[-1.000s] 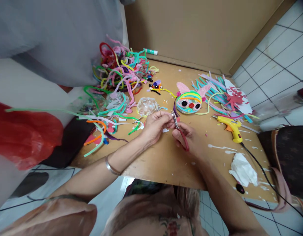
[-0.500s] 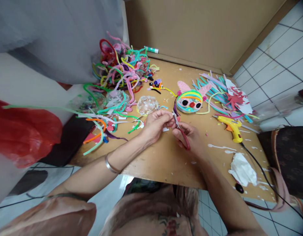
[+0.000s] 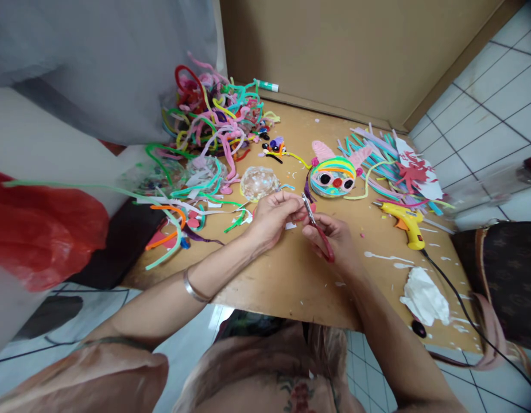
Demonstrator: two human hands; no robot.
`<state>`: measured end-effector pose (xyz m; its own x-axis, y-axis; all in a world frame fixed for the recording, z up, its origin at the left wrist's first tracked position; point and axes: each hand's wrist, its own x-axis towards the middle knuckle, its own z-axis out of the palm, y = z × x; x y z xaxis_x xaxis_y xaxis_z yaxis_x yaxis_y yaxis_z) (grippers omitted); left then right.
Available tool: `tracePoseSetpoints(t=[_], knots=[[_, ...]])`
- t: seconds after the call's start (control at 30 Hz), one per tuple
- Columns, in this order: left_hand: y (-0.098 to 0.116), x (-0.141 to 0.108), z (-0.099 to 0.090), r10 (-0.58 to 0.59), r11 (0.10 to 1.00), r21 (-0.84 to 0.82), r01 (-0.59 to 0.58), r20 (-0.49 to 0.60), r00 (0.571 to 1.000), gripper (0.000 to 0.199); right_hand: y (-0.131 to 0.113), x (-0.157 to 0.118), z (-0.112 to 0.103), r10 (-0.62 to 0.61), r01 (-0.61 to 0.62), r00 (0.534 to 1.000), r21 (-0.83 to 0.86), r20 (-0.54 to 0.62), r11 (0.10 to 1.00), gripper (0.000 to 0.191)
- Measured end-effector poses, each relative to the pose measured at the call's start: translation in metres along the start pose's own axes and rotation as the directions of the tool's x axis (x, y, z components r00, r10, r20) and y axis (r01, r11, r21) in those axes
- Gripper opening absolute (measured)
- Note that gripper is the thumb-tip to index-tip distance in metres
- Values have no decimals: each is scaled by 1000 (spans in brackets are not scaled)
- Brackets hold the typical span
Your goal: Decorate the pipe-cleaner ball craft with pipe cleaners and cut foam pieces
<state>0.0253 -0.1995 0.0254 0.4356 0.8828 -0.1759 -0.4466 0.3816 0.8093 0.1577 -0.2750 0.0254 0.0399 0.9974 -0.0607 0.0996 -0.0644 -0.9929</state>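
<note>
My right hand (image 3: 332, 238) is closed on the red handles of a pair of scissors (image 3: 320, 231). The metal blades point up and left, touching the fingertips of my left hand (image 3: 277, 215). Those left fingers are pinched together; a small red piece (image 3: 311, 210) shows beside the blades, mostly hidden by fingers and scissors. Just beyond my hands sits a clear bumpy plastic disc (image 3: 259, 183). Behind the scissors to the right stands an animal face (image 3: 333, 177) of striped pipe cleaners, with pink ears, black eyes and a red nose.
A tangled heap of pipe cleaners (image 3: 217, 117) fills the back left. More pipe cleaners (image 3: 372, 152) lie at the back right. A yellow glue gun (image 3: 405, 222) with a black cord rests at the right, near crumpled tissue (image 3: 425, 296). A brown bag (image 3: 502, 281) stands at the right edge.
Both hands and the scissors stay almost in place. Slightly more of the red piece shows beside the blades now.
</note>
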Motion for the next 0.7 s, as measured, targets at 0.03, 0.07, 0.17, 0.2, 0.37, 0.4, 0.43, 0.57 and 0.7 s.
tracePoseSetpoints(t=[0.03, 0.07, 0.17, 0.2, 0.37, 0.4, 0.43, 0.57, 0.7], knots=[[0, 0, 0, 0, 1000, 1, 0, -3, 1000, 18, 0, 0, 0, -3, 3, 1000, -3, 3, 1000, 38], [0, 0, 0, -1, 1000, 1, 1, -5, 1000, 17, 0, 0, 0, -4, 4, 1000, -8, 4, 1000, 39], [1, 0, 1, -2, 1000, 2, 3, -12, 1000, 14, 1, 0, -1, -6, 6, 1000, -27, 1, 1000, 40], [1, 0, 1, -4, 1000, 3, 4, -14, 1000, 13, 1, 0, -2, -6, 6, 1000, -32, 1, 999, 40], [3, 0, 2, -8, 1000, 7, 8, -17, 1000, 9, 4, 0, -4, -5, 5, 1000, -29, 17, 1000, 37], [3, 0, 2, -8, 1000, 9, 9, -17, 1000, 8, 4, 0, -4, -5, 5, 1000, -29, 16, 1000, 37], [3, 0, 2, -9, 1000, 12, 9, -16, 1000, 8, 4, 0, -4, -5, 5, 1000, -30, 16, 1000, 36], [2, 0, 1, -7, 1000, 22, 8, -9, 1000, 8, 2, 0, -4, 5, -4, 1000, -37, 11, 999, 36], [2, 1, 0, 0, 1000, 14, 0, -6, 1000, 8, 3, 1, -5, 15, -15, 1000, -25, 11, 1000, 34]])
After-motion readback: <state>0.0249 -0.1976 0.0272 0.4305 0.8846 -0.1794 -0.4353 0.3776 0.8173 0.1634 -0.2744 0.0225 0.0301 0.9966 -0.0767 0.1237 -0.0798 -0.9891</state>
